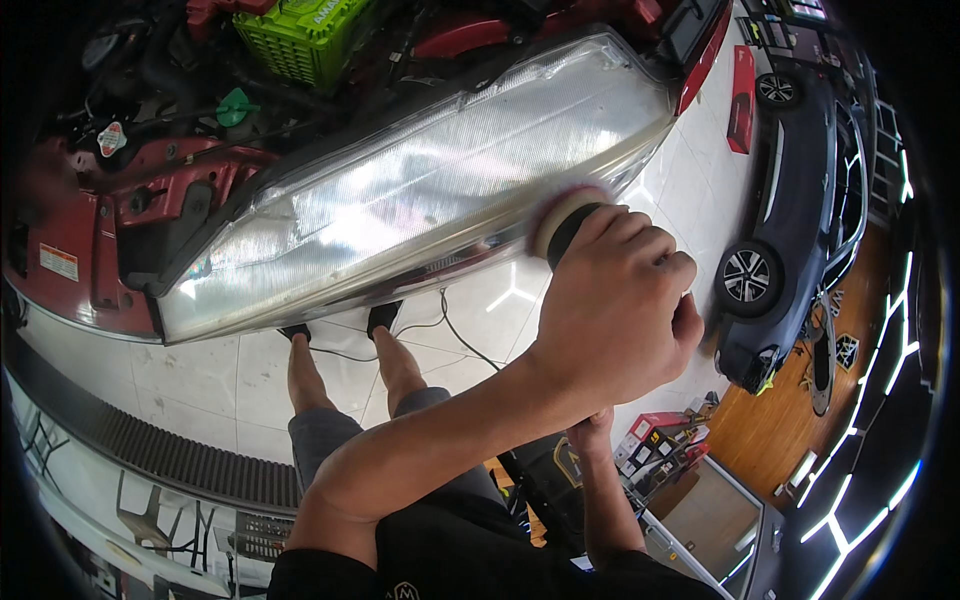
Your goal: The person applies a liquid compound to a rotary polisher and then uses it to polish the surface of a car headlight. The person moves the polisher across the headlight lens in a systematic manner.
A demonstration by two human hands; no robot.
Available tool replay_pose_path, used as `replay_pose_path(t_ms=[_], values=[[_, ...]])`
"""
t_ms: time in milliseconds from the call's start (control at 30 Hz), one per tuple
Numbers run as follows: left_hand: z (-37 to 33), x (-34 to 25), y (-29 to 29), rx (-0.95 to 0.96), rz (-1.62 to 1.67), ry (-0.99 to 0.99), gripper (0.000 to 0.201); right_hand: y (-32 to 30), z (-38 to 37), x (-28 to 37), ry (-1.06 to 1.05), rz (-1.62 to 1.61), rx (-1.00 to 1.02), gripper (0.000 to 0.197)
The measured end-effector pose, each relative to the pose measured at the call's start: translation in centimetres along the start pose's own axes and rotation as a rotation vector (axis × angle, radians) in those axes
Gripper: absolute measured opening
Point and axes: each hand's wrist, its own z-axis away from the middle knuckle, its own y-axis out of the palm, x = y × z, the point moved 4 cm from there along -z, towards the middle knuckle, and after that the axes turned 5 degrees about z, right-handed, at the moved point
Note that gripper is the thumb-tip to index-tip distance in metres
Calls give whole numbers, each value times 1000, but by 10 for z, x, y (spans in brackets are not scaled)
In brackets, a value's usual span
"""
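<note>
A large, hazy car headlight (430, 175) spans the upper middle, set in the front of a red car. My left hand (620, 290) reaches across from the lower left, its fingers wrapped over the black head of a polisher (568, 226). The polisher's round, pale pad lies at the headlight's lower right edge; its rim looks blurred. Most of the polisher's body is hidden behind my left hand and forearm. Below that wrist, my right hand (592, 428) is closed; its fingers are mostly covered, so what they hold does not show.
The engine bay with a green battery cover (305, 40) lies behind the headlight. A dark cable (445, 310) crosses the tiled floor near my feet. At the right stands a dark car (800, 210). Boxes (660, 445) sit at the lower right; a dark grate (190, 440) runs along the left floor.
</note>
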Motion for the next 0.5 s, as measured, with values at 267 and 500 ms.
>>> replay_pose_path(t_ms=[267,500], values=[[2,-3,0,-23,-4,-23,10,-1,0,13,-11,-69,109,72],[3,-3,5,-7,8,-14,10,-8,-3,14,-11,-82,110,68]])
